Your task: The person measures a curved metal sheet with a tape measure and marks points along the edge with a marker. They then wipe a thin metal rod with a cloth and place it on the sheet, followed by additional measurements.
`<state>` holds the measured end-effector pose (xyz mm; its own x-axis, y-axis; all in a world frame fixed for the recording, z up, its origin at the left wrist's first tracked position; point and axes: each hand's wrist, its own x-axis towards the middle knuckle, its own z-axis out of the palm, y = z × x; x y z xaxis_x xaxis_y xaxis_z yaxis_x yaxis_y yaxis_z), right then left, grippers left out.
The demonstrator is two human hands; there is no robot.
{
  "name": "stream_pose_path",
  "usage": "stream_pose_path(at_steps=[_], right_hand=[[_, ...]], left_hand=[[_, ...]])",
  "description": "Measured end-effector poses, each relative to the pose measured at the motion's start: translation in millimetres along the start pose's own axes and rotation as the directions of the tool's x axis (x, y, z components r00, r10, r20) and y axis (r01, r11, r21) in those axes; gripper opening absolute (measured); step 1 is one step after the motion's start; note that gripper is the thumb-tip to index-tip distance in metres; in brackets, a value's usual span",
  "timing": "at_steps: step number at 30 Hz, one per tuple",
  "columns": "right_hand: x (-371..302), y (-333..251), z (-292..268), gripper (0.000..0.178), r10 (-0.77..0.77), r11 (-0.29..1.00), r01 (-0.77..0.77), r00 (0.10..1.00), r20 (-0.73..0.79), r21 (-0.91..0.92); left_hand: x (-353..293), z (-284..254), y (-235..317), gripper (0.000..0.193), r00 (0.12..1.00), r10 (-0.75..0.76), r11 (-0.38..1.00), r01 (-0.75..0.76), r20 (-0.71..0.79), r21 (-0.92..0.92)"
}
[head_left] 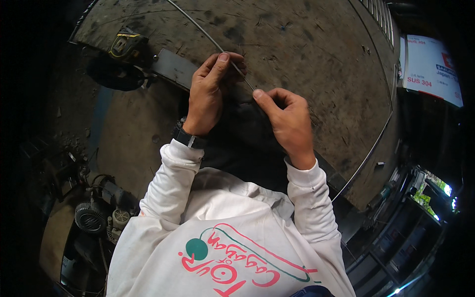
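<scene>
A thin grey metal rod runs from the top edge of the view down to my hands, slanting to the right. My left hand is closed around it, with the thumb lying on top and the other fingers partly hidden behind. Farther down, my right hand pinches the rod near its lower end between thumb and index finger. That end is mostly covered by the fingertips. A brown, scratched work table lies beneath the rod.
A yellow-and-black tool and a flat grey metal bar sit at the table's left. Another long thin rod lies along the right side. Motor-like machines stand at lower left. A white printed sheet is at far right.
</scene>
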<state>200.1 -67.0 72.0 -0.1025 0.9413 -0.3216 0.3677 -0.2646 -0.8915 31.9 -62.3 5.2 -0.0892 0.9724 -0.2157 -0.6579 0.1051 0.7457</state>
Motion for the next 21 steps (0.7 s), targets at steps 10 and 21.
stream_pose_path(at_steps=[10, 21], right_hand=[[-14.3, -1.4, -12.5, 0.027, -0.104, 0.990, 0.105, 0.994, 0.015, -0.097], [-27.4, 12.2, -3.6, 0.038, -0.052, 0.974, 0.041, 0.998, -0.041, -0.222]], left_hand=[[-2.3, 13.8, -2.1, 0.028, 0.994, 0.107, 0.994, -0.106, -0.032, 0.032], [-2.1, 0.1, -17.3, 0.022, 0.971, 0.037, 0.989, -0.069, -0.235, -0.131]])
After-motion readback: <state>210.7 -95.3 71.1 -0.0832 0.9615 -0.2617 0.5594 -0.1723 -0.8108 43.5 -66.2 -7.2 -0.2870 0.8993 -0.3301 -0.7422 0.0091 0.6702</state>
